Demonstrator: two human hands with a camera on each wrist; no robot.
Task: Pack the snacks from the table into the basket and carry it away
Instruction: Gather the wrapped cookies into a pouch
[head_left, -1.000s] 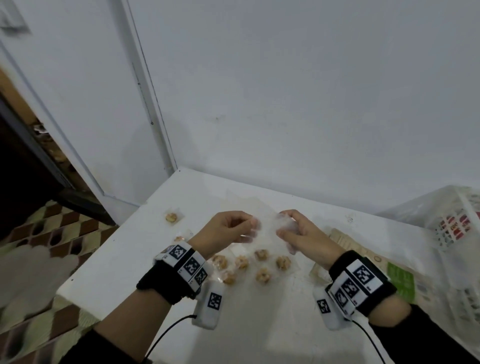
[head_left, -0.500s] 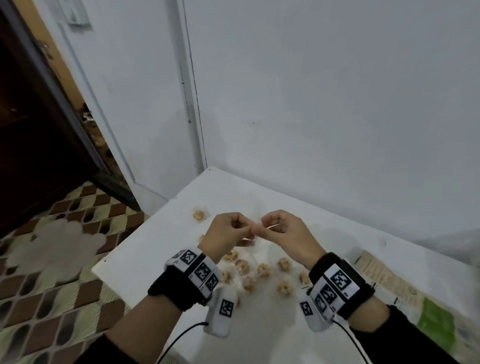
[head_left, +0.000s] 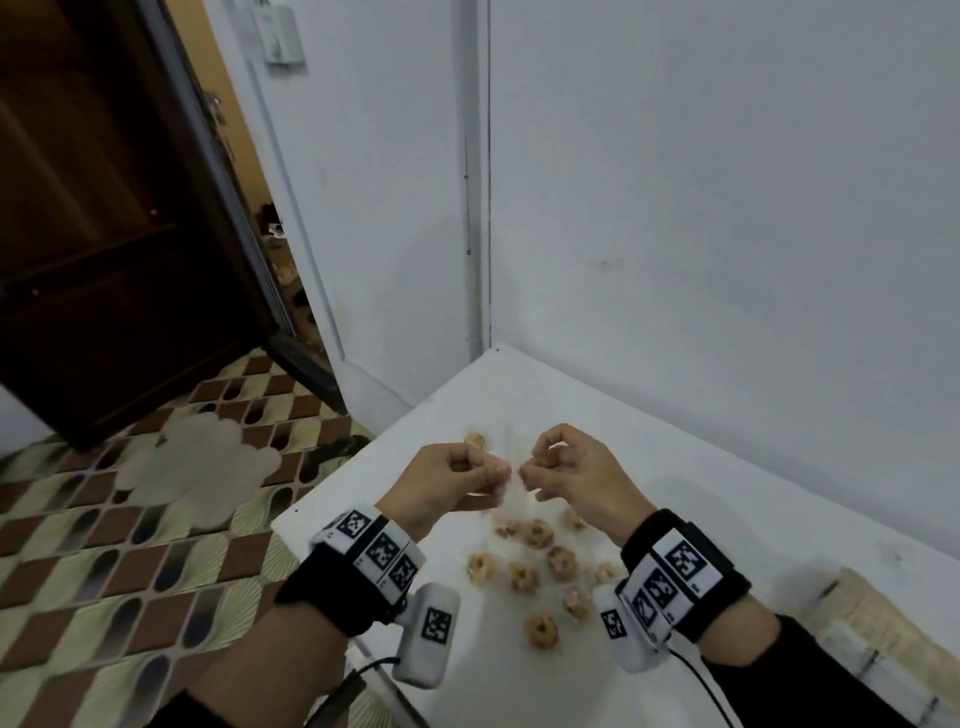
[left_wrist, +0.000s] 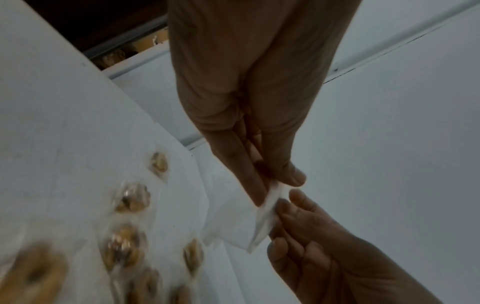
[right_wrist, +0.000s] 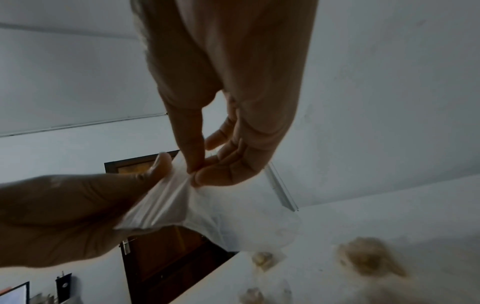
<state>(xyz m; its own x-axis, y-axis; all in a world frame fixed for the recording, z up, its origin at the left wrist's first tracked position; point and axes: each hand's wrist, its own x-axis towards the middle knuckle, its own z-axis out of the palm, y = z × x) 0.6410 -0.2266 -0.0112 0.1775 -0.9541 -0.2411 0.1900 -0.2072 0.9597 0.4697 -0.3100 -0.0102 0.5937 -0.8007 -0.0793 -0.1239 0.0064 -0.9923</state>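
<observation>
Looking down past your wrists, you see wrapped snacks (head_left: 540, 630) scattered loose on the white worktop (head_left: 727, 499); just above them your left hand (head_left: 447, 483) and right hand (head_left: 576, 478) meet, each grip closed in a thumb-and-finger pinch on one clear plastic bag (right_wrist: 168, 205) hanging between them; beyond, the worktop's corner meets the wall (head_left: 727, 208); no basket shows.

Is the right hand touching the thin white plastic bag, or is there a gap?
Touching. The right wrist view shows the right hand pinching the plastic bag between thumb and fingertips; the left hand holds it too.
</observation>
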